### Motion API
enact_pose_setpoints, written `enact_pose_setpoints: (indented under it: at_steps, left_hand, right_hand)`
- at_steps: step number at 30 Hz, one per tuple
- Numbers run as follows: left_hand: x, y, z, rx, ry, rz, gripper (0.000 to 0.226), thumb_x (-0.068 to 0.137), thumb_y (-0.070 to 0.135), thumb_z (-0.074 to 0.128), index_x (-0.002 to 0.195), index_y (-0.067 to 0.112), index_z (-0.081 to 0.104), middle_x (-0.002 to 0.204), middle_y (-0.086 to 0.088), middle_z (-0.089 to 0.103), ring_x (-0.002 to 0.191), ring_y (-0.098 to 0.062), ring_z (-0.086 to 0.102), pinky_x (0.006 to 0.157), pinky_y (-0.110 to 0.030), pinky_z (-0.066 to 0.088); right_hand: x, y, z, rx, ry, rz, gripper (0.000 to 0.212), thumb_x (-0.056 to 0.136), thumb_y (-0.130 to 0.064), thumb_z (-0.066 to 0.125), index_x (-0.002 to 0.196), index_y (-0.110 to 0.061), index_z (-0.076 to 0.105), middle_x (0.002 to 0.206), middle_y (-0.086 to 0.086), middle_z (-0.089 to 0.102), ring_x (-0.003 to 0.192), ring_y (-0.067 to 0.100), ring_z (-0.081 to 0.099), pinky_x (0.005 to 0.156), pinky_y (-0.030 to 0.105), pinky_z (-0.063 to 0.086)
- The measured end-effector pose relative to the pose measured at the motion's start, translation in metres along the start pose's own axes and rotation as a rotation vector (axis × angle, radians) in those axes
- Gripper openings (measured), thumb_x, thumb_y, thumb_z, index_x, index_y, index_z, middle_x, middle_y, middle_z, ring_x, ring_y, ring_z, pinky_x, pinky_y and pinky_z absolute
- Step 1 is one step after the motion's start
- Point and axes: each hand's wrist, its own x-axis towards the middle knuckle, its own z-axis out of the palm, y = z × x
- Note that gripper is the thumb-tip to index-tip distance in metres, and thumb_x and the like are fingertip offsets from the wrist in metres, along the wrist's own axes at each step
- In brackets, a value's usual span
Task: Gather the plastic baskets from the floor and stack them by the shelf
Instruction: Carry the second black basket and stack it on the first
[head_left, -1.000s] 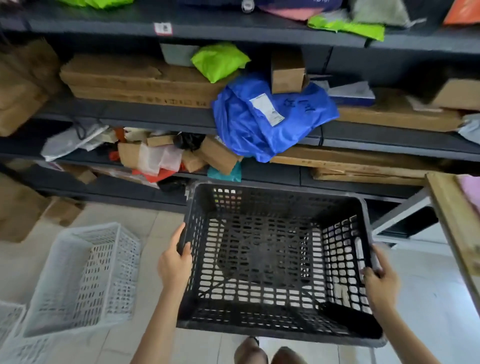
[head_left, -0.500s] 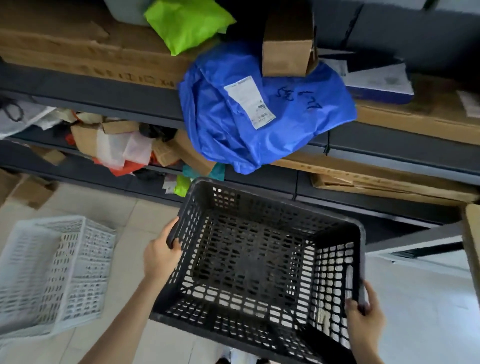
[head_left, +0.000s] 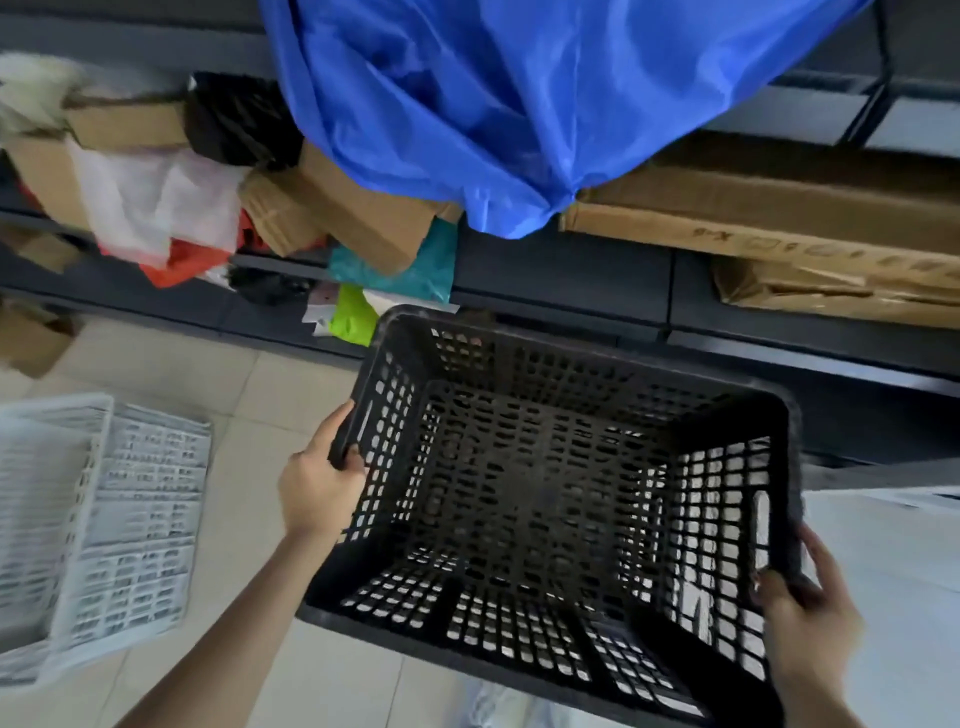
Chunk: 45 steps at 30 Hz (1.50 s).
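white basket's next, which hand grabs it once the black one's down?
Left, likely. The white basket lies on the floor to the left of the black basket, on the left hand's side. The right hand grips the far wall and would have to cross over.
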Motion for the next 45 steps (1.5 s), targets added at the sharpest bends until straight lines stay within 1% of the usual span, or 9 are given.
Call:
enact_pose_setpoints:
  at_steps: [5,11,16,19,21,23,27,34,45]
  left_hand:
    - [0.012,-0.011,0.014,0.009,0.013,-0.016,0.061,0.077,0.008,0.061,0.126,0.042,0.049,0.074,-0.012,0.072,0.058,-0.035,0.062,0.061,-0.046,0.056]
    - [0.010,-0.018,0.016,-0.016,-0.018,-0.020,0.062,0.079,0.005,0.063,0.129,0.038,0.049,0.070,-0.015,0.070,0.054,-0.037,0.061,0.059,-0.047,0.056]
    - [0.015,-0.016,0.009,0.023,-0.115,0.006,0.058,0.082,0.009,0.064,0.132,0.032,0.048,0.063,-0.016,0.066,0.049,-0.035,0.057,0.054,-0.041,0.051]
    - [0.018,-0.015,0.001,0.166,-0.224,0.023,0.055,0.085,0.015,0.060,0.134,0.032,0.042,0.066,-0.013,0.067,0.054,-0.033,0.060,0.056,-0.040,0.052]
    - [0.018,-0.009,-0.004,0.267,-0.254,0.074,0.056,0.083,0.013,0.058,0.134,0.028,0.040,0.085,-0.013,0.069,0.064,-0.034,0.064,0.058,-0.040,0.053]
    - [0.018,0.000,-0.010,0.323,-0.259,0.108,0.057,0.082,0.014,0.058,0.135,0.025,0.040,0.119,-0.011,0.060,0.089,-0.035,0.064,0.070,-0.044,0.052]
    - [0.020,0.015,-0.024,0.452,-0.320,0.100,0.060,0.084,0.026,0.057,0.140,0.024,0.037,0.134,-0.011,0.046,0.115,-0.034,0.050,0.089,-0.048,0.043]
    - [-0.004,0.047,-0.086,0.261,-0.344,0.021,0.054,0.086,0.027,0.052,0.137,0.035,0.037,0.127,-0.005,0.057,0.114,-0.029,0.055,0.086,-0.044,0.047]
    - [-0.063,0.041,-0.276,-0.052,-0.133,-0.173,0.045,0.085,0.021,0.055,0.128,0.032,0.048,0.112,-0.002,0.067,0.101,-0.025,0.063,0.084,-0.035,0.049]
  right_hand:
    - [0.004,0.012,0.019,-0.008,0.016,0.018,0.073,0.078,0.006,0.055,0.108,-0.060,0.049,0.075,0.011,0.066,0.059,-0.005,0.059,0.055,0.000,0.043]
    - [-0.006,-0.002,0.018,0.015,0.015,-0.055,0.067,0.075,0.005,0.055,0.117,-0.047,0.055,0.061,-0.037,0.062,0.054,-0.016,0.055,0.055,-0.007,0.038]
    - [-0.006,-0.004,0.019,-0.085,0.024,-0.019,0.082,0.081,0.007,0.053,0.105,-0.071,0.045,0.073,0.014,0.067,0.050,-0.012,0.053,0.050,-0.003,0.037]
    - [-0.006,-0.005,0.017,-0.134,0.017,-0.015,0.077,0.083,0.006,0.052,0.110,-0.066,0.042,0.089,0.008,0.067,0.060,-0.006,0.059,0.056,-0.003,0.040]
    - [-0.008,-0.010,0.015,-0.210,-0.032,-0.025,0.083,0.084,0.001,0.052,0.107,-0.077,0.035,0.090,0.008,0.068,0.071,0.015,0.062,0.059,0.009,0.047]
    - [-0.015,-0.015,0.017,-0.394,-0.085,-0.035,0.081,0.082,-0.003,0.055,0.132,-0.061,0.029,0.108,0.016,0.062,0.082,0.030,0.059,0.066,0.031,0.047]
    - [-0.036,-0.039,0.026,-0.776,-0.025,-0.226,0.080,0.067,-0.001,0.066,0.140,-0.020,0.041,0.131,0.022,0.038,0.110,0.040,0.046,0.089,0.049,0.042]
    - [-0.086,-0.132,0.046,-0.801,-0.280,-0.392,0.053,0.080,-0.014,0.052,0.131,-0.027,0.045,0.125,0.004,0.047,0.109,0.024,0.053,0.083,0.036,0.049]
    - [-0.240,-0.322,0.039,-0.935,-0.663,-0.908,0.037,0.089,-0.019,0.042,0.126,-0.024,0.050,0.120,0.007,0.061,0.110,0.030,0.058,0.080,0.036,0.044]
